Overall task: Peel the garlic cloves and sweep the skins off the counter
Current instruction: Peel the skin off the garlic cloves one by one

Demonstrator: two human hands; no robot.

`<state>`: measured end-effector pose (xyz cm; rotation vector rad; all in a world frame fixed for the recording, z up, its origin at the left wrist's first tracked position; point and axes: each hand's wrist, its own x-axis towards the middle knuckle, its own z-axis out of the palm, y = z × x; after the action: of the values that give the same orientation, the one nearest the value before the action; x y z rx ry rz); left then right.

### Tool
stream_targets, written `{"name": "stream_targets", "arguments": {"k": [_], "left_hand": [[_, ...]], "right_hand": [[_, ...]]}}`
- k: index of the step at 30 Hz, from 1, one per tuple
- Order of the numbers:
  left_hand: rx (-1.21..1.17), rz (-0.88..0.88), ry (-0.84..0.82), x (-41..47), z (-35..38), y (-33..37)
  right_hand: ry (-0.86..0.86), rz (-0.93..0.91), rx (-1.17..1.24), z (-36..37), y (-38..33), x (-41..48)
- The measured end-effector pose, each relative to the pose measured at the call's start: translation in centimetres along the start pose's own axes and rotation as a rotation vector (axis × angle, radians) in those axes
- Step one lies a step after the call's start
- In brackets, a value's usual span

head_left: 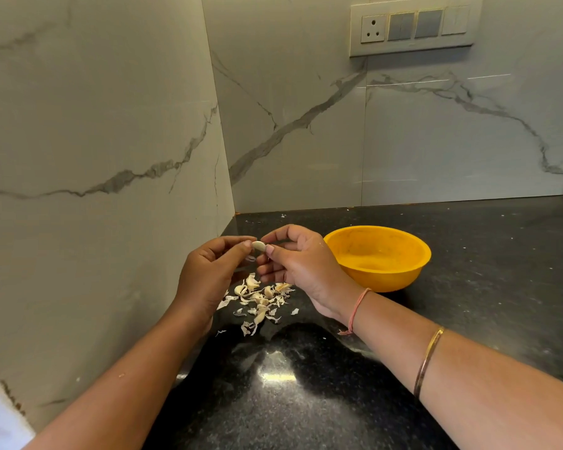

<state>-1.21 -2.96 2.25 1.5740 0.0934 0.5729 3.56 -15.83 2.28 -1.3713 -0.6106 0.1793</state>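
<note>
With my left hand [208,274] and right hand [301,266] both pinching one garlic clove [258,245] by the fingertips [247,243], just above the skins [260,302] on the tabletop [468,303], I worry the slick clove could slip free and drop among them.

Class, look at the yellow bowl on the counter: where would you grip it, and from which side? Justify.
Probably pinch the yellow bowl at its right rim, from above: it stands upright, mouth open, and the right hand crowds its left side.
</note>
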Motion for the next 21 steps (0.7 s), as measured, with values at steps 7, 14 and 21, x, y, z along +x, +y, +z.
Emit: {"name": "stream_targets", "arguments": {"k": [7,14,21], "left_hand": [[0.021,0.033,0.035,0.19,-0.13,-0.27],[-0.029,0.024,0.04,0.19,-0.12,-0.24],[0.045,0.046,0.031,0.2,0.04,-0.34]], "right_hand": [[0.013,0.03,-0.018,0.06,-0.13,0.07],[-0.014,-0.333,-0.832,0.05,0.77,-0.23],[-0.025,-0.46,-1.057,-0.19,0.41,-0.44]]}}
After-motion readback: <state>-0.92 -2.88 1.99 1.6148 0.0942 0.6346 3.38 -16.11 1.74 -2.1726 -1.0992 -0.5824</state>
